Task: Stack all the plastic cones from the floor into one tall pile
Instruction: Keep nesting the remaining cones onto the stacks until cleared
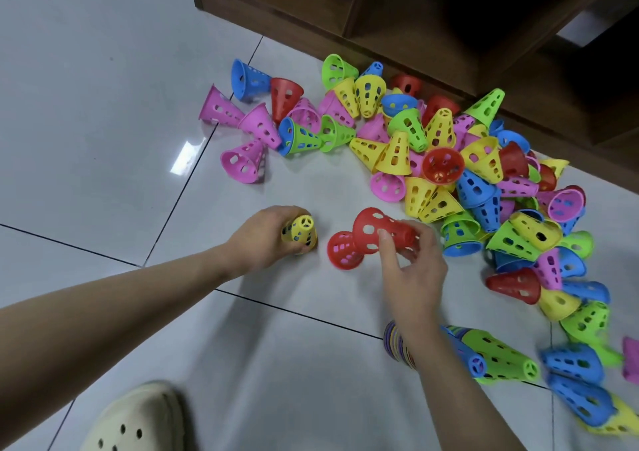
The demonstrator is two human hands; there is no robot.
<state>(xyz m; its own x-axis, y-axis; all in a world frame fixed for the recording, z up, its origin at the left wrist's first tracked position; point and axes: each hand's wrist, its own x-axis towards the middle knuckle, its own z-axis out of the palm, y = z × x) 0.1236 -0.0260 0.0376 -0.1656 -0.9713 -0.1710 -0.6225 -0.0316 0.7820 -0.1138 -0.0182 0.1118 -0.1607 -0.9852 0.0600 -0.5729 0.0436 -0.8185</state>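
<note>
Nearest, below the left forearm, a cream perforated clog (138, 423) rests on the glossy grey tiled floor (86, 104). Under the right wrist lies a nested stack of cones (498, 360) on its side, blurred, with green and blue tips showing and many coloured rims bunched at its wide end. The left hand (266, 239) curls its fingers round a yellow cone (301, 231), narrow spoked tip facing up. The right hand (411, 270) pinches a red cone (380, 229) between thumb and fingers, holding it sideways with its wide mouth toward the left hand; a second red cone (344, 250) lies on the tile just below that mouth (whether the two touch I cannot tell). Between and left of the hands the floor is open, crossed by dark grout lines. Beyond and to the right of the right hand sprawls the loose heap of cones (449, 160), thin plastic with oblong holes, pink, blue, green, yellow and red, reaching a dark wooden shelf unit (432, 35) at the far edge.
</note>
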